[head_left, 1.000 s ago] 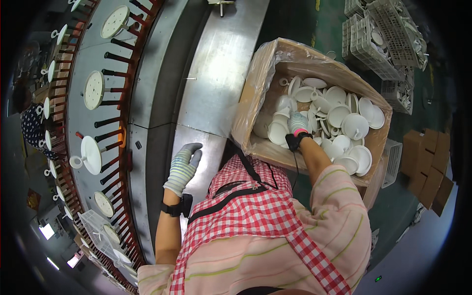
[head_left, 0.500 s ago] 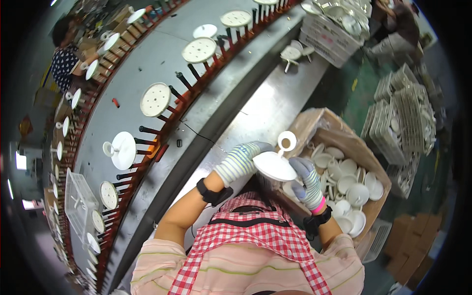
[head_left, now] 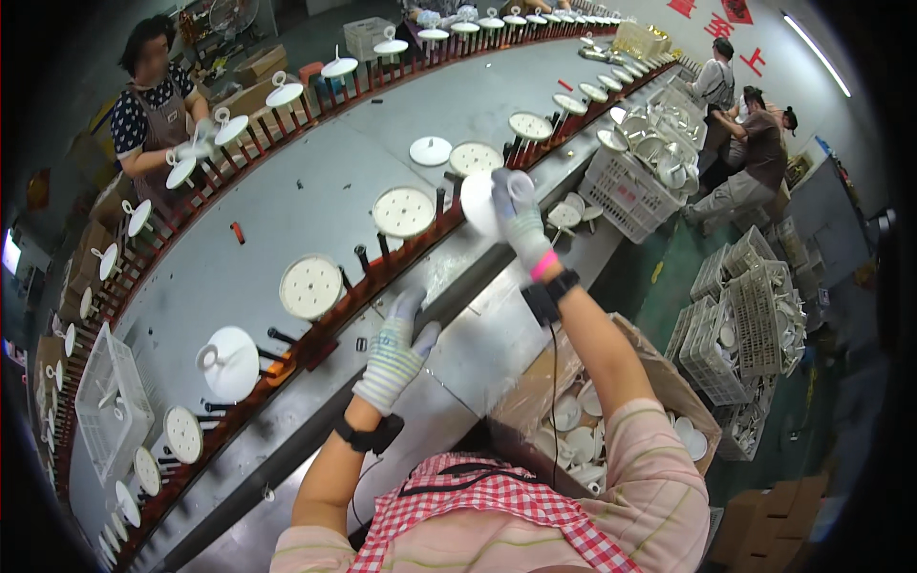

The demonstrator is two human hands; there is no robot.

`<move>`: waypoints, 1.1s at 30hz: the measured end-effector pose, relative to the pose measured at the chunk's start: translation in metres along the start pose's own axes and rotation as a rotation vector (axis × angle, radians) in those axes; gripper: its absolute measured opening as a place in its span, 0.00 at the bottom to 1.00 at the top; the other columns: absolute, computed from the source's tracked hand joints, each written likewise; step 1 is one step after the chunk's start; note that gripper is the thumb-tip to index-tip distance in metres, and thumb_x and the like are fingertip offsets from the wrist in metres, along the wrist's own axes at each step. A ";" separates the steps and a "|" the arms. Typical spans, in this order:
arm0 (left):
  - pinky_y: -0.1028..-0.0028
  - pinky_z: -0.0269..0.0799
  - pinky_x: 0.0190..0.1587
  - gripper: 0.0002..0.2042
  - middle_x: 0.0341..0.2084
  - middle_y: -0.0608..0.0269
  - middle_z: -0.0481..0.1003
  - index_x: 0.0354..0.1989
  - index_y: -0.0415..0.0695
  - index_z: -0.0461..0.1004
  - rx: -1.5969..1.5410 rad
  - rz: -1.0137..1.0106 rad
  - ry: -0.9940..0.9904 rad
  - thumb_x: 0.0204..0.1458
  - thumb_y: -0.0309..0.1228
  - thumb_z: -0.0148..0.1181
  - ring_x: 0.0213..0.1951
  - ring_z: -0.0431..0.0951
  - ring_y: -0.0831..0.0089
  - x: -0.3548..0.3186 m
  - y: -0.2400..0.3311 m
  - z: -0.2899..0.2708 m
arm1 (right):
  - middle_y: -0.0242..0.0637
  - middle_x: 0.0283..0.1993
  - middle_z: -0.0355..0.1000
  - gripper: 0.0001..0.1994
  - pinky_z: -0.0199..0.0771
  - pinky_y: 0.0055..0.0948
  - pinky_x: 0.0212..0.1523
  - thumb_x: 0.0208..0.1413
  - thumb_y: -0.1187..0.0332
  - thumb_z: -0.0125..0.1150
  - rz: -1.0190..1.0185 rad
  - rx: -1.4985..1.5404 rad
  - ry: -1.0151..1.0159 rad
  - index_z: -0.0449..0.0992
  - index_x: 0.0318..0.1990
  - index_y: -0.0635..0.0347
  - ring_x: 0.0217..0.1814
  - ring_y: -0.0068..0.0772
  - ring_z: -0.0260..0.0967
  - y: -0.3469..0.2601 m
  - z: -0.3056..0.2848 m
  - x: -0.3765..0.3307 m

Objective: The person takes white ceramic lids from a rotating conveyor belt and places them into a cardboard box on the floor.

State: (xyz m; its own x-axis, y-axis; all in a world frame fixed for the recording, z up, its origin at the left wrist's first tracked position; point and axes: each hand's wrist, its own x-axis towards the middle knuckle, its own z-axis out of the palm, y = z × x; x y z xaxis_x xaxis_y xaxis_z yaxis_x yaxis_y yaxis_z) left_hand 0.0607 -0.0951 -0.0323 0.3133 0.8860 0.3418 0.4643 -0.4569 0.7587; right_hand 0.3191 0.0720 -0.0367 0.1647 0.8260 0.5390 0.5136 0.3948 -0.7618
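My right hand, in a striped glove with a grey palm, grips a white disc with a ring handle at the inner edge of the curved line. The disc is tilted and slightly blurred. Below and left of it, my left hand, gloved alike, hangs over the dark rail with thumb and fingers apart, holding nothing. Nearest to the left hand on the line is a white disc with small holes; another holed disc lies farther along. A ring-handled disc stands at the lower left.
Dark upright pegs edge the line. A cardboard box of white parts stands by my right arm. Full crates rise at the far right, with more stacked crates on the floor. A co-worker stands across the line.
My right hand has carried the ring-handled disc from above the cardboard box up to the line. My left hand has let go of it and moved left. The view has shifted too.
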 end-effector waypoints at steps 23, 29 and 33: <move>0.60 0.69 0.46 0.33 0.42 0.41 0.74 0.48 0.33 0.70 -0.128 -0.822 0.073 0.54 0.55 0.40 0.45 0.75 0.52 0.267 -0.134 -0.012 | 0.53 0.46 0.71 0.17 0.69 0.44 0.47 0.54 0.59 0.47 0.148 -0.262 -0.509 0.74 0.43 0.61 0.43 0.53 0.71 -0.023 0.130 0.070; 0.55 0.68 0.45 0.32 0.40 0.31 0.71 0.43 0.27 0.70 0.448 -0.530 0.055 0.56 0.53 0.42 0.44 0.72 0.40 0.218 -0.174 -0.054 | 0.52 0.42 0.73 0.22 0.71 0.42 0.47 0.58 0.53 0.40 0.265 -0.397 -0.636 0.77 0.40 0.59 0.46 0.54 0.71 -0.046 0.182 0.072; 0.54 0.69 0.45 0.26 0.42 0.32 0.70 0.50 0.33 0.67 0.442 -0.458 0.126 0.56 0.47 0.46 0.43 0.71 0.40 0.179 -0.175 -0.053 | 0.49 0.41 0.74 0.18 0.70 0.43 0.46 0.57 0.55 0.42 0.104 -0.352 -0.555 0.72 0.43 0.57 0.45 0.52 0.71 -0.058 0.175 0.031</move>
State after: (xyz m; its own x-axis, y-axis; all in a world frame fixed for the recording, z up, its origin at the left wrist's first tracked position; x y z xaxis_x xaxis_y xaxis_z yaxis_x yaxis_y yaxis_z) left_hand -0.0087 0.1480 -0.0744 -0.0848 0.9891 0.1203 0.8333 0.0042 0.5528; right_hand 0.1467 0.1454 -0.0387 -0.1813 0.9745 0.1323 0.7786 0.2245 -0.5860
